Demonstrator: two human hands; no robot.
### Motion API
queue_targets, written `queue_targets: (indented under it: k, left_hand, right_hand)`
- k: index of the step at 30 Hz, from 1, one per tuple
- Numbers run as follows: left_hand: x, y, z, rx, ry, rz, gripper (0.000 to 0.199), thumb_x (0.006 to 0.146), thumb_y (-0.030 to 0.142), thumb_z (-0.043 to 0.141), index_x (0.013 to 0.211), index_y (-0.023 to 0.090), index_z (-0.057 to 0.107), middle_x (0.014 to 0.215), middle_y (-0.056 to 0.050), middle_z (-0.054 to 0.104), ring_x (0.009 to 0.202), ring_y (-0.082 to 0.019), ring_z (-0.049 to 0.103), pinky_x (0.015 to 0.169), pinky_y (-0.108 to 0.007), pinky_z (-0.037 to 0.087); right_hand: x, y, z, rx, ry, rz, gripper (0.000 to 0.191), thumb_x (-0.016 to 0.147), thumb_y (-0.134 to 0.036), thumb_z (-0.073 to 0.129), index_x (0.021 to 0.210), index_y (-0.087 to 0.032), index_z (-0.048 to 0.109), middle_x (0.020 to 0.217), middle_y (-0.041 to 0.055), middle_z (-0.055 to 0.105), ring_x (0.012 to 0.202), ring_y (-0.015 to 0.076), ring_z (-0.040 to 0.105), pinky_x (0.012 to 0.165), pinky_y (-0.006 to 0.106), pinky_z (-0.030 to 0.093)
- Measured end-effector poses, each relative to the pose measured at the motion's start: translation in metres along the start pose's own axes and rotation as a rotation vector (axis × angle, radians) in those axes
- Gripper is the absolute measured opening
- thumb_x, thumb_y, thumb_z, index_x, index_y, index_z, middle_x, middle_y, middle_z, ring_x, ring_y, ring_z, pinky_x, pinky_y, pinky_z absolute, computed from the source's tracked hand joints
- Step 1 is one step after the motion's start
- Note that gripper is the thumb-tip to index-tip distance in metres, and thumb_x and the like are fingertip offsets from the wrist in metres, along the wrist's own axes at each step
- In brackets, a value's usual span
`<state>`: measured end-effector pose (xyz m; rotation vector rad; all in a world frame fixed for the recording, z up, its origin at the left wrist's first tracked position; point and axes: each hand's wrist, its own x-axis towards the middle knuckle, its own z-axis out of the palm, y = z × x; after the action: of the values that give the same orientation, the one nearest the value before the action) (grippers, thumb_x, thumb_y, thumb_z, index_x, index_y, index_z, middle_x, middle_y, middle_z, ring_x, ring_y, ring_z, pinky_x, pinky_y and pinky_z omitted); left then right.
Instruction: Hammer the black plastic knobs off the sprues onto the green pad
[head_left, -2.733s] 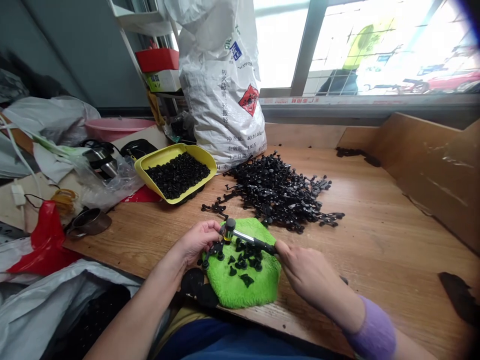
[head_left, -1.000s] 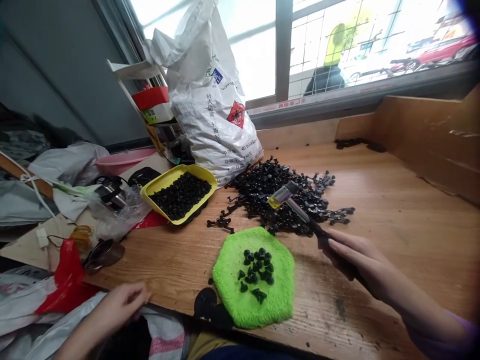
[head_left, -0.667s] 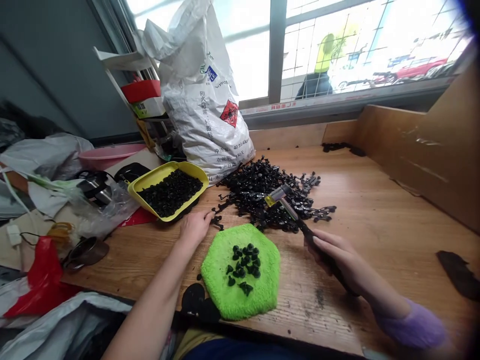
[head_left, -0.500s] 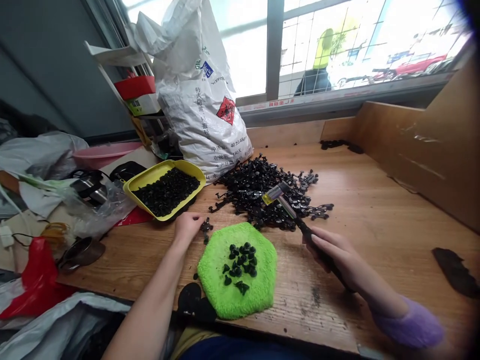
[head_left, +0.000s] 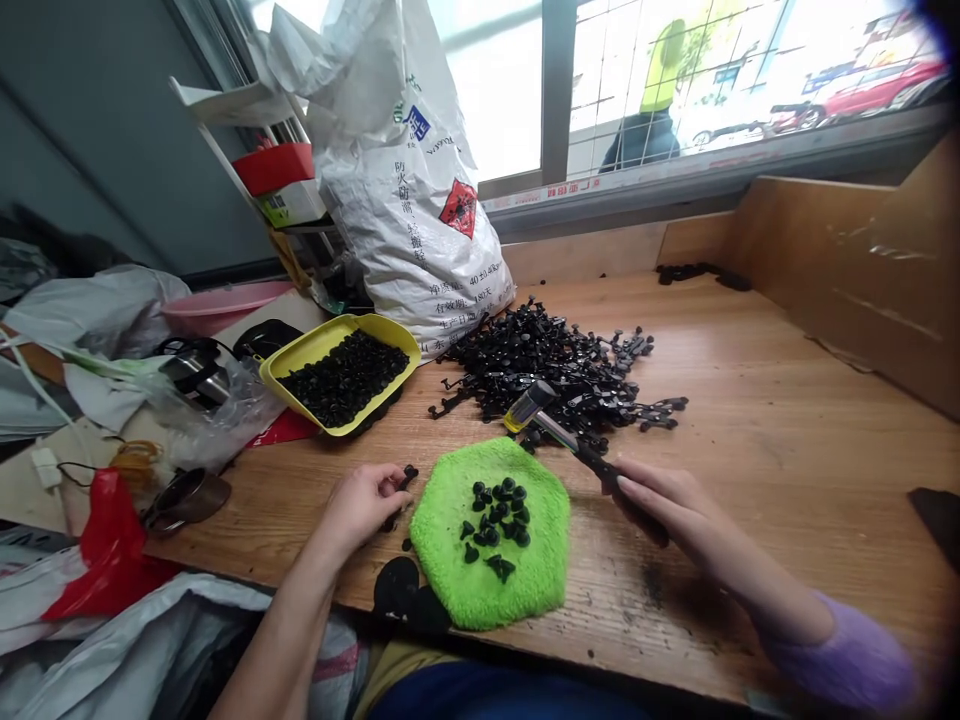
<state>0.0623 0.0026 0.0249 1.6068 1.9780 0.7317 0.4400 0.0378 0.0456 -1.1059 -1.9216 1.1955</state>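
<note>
Left of the green cloth pad, my left hand is closed on a small black part at the table surface. My right hand grips the dark handle of a hammer; its head, with a yellow end, hangs over the gap between the pad and the black pile. Several black plugs lie on the pad. Behind the hammer spreads a large pile of black parts. A yellow tray of small black pieces stands behind my left hand.
A tall white sack stands against the window behind the tray. A metal cup and plastic bags lie at the left. Cardboard borders the right side. Outside the window is a person.
My left hand has come back toward the table's front edge and now holds a black part. The hammer head has swung left and lower. The view has shifted slightly.
</note>
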Motion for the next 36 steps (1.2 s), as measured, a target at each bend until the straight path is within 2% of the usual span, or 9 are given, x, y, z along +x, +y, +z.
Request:
queue_targets:
  k: [3,7,10,13,16,20,24,29,36]
  left_hand:
    - [0.0,0.011,-0.005,-0.127,-0.024,-0.026,0.024,0.057,0.033,0.072,0.068,0.015,0.061,0.052,0.003,0.054,0.048,-0.011,0.047,0.046,-0.02,0.031]
    - [0.007,0.029,-0.003,-0.615,-0.08,-0.14,0.03,0.065,0.033,0.07,0.086,0.015,0.058,0.067,0.001,0.059,0.053,-0.008,0.05,0.045,-0.016,0.032]
    - [0.015,0.039,0.005,-0.845,-0.124,-0.201,0.027,0.067,0.028,0.07,0.086,0.016,0.056,0.068,0.002,0.058,0.049,-0.005,0.049,0.039,-0.012,0.028]
    - [0.02,0.047,0.013,-0.958,-0.249,-0.183,0.025,0.069,0.024,0.069,0.088,0.015,0.056,0.079,-0.002,0.061,0.059,-0.006,0.055,0.045,-0.012,0.038]
    - [0.02,0.055,0.017,-0.944,-0.354,-0.145,0.031,0.068,0.021,0.07,0.096,0.014,0.057,0.085,-0.004,0.062,0.063,-0.007,0.057,0.049,-0.013,0.042]
    - [0.023,0.067,0.018,-0.852,-0.378,-0.141,0.035,0.064,0.02,0.072,0.096,0.013,0.058,0.078,-0.003,0.061,0.054,-0.004,0.051,0.041,-0.011,0.032]
    - [0.031,0.073,0.023,-0.766,-0.41,-0.155,0.039,0.062,0.022,0.074,0.096,0.012,0.058,0.07,-0.003,0.06,0.047,-0.004,0.047,0.036,-0.012,0.021]
    - [0.035,0.072,0.027,-0.741,-0.486,-0.142,0.043,0.06,0.023,0.075,0.098,0.011,0.058,0.069,-0.004,0.061,0.047,-0.004,0.048,0.036,-0.013,0.017]
    - [0.037,0.071,0.031,-0.815,-0.461,-0.173,0.039,0.06,0.02,0.074,0.094,0.011,0.058,0.065,-0.001,0.057,0.043,-0.002,0.043,0.033,-0.011,0.016]
  right_hand:
    - [-0.001,-0.002,0.001,-0.019,-0.01,-0.033,0.036,0.089,-0.042,0.038,0.102,-0.02,0.064,0.081,0.0062,0.064,0.083,0.0254,0.057,0.072,0.035,0.047]
    - [-0.004,0.001,0.001,-0.053,0.017,-0.064,0.038,0.091,-0.039,0.035,0.117,-0.022,0.057,0.105,0.0068,0.062,0.099,0.0265,0.053,0.087,0.04,0.041]
    - [-0.003,0.012,0.002,-0.079,0.025,-0.065,0.04,0.09,-0.041,0.036,0.122,-0.024,0.054,0.114,0.0061,0.059,0.105,0.0279,0.051,0.09,0.042,0.04]
    - [-0.001,0.023,0.001,-0.119,0.015,-0.071,0.041,0.089,-0.044,0.038,0.124,-0.026,0.052,0.119,0.0057,0.057,0.109,0.0287,0.048,0.094,0.045,0.037]
    - [0.0,0.027,0.002,-0.131,0.01,-0.057,0.042,0.089,-0.044,0.038,0.126,-0.027,0.05,0.12,0.0051,0.056,0.109,0.0284,0.048,0.095,0.045,0.036]
    - [0.0,0.023,0.003,-0.103,0.018,-0.068,0.04,0.09,-0.042,0.039,0.125,-0.028,0.051,0.123,0.0035,0.054,0.113,0.0274,0.046,0.097,0.044,0.035]
    - [0.002,0.02,0.004,-0.063,-0.032,-0.112,0.039,0.091,-0.039,0.038,0.126,-0.028,0.05,0.124,0.0027,0.054,0.114,0.027,0.045,0.098,0.046,0.034]
    - [0.003,0.023,0.005,-0.058,-0.059,-0.14,0.039,0.091,-0.039,0.038,0.128,-0.03,0.046,0.13,0.0011,0.049,0.119,0.0258,0.041,0.1,0.047,0.031]
    - [0.004,0.017,0.007,-0.022,-0.08,-0.127,0.041,0.091,-0.041,0.037,0.129,-0.028,0.046,0.13,0.0021,0.048,0.119,0.0272,0.04,0.101,0.048,0.029]
